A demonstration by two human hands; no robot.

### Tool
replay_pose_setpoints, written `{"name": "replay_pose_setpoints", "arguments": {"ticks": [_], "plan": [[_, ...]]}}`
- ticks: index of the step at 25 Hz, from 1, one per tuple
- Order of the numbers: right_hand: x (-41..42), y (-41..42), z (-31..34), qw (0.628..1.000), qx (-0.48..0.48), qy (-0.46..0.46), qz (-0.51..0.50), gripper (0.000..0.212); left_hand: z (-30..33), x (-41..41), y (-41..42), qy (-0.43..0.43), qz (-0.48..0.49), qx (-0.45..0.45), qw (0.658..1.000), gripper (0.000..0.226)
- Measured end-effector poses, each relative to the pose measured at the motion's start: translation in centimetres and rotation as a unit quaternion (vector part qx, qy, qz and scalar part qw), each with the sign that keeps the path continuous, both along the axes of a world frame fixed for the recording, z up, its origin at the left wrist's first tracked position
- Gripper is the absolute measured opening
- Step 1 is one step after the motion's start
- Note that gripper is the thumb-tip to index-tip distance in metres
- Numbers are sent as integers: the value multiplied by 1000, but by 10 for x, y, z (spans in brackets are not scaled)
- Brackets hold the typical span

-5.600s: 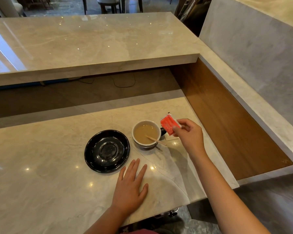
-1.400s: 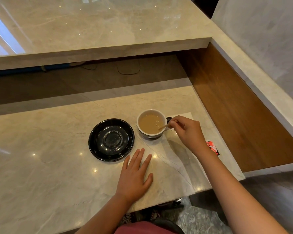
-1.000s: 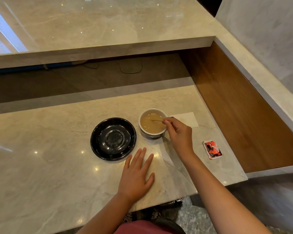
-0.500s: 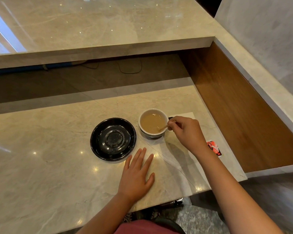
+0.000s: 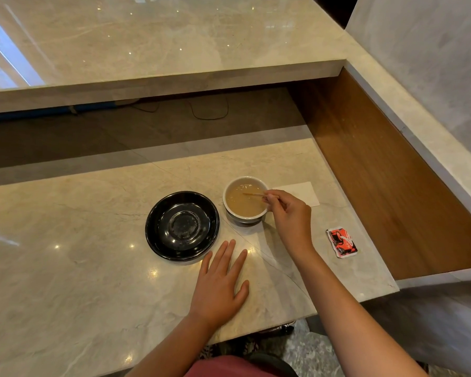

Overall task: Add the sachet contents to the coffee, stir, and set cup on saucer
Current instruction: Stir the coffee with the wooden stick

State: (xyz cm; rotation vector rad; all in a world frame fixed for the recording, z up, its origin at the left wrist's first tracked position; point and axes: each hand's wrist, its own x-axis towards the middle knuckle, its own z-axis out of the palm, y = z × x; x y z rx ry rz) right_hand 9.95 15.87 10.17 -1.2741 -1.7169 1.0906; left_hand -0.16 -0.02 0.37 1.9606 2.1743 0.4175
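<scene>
Right hand [image 5: 290,217] grip pinched shut on wooden stirrer [image 5: 253,195], tip in coffee cup [image 5: 245,200], frame centre. Left hand [image 5: 219,288] flat, fingers spread on bench [image 5: 65,268]. Saucer [image 5: 182,225] left of cup; sachet [image 5: 341,242] lower right.

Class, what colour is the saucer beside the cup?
Glossy black saucer, seen in the head view.

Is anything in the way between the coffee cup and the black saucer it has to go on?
Nothing visible is. The cup stands just right of the saucer with only bare counter between. The saucer is empty. The left hand lies flat nearer the person, clear of that path.
</scene>
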Motion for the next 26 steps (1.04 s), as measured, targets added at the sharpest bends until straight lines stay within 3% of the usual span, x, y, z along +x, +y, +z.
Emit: {"name": "replay_pose_setpoints", "arguments": {"ticks": [4,8,13,20,23,26], "plan": [[13,1,6,965,195,-162,64,17,1,0,0,-5,0,8,1000,59],[18,3,21,939,204,-250,122,15,0,0,-1,-5,0,7,1000,59],[12,9,35,972,67,-193,120,18,0,0,0,-4,-1,5,1000,59],[-1,3,12,994,-105,32,27,16,-1,0,0,-3,1,1,1000,59],[-3,-3,1,994,-86,59,-16,17,-1,0,0,-2,2,-1,1000,59],[2,-7,-2,999,35,-38,0,18,0,0,0,-4,2,-1,1000,59]]}}
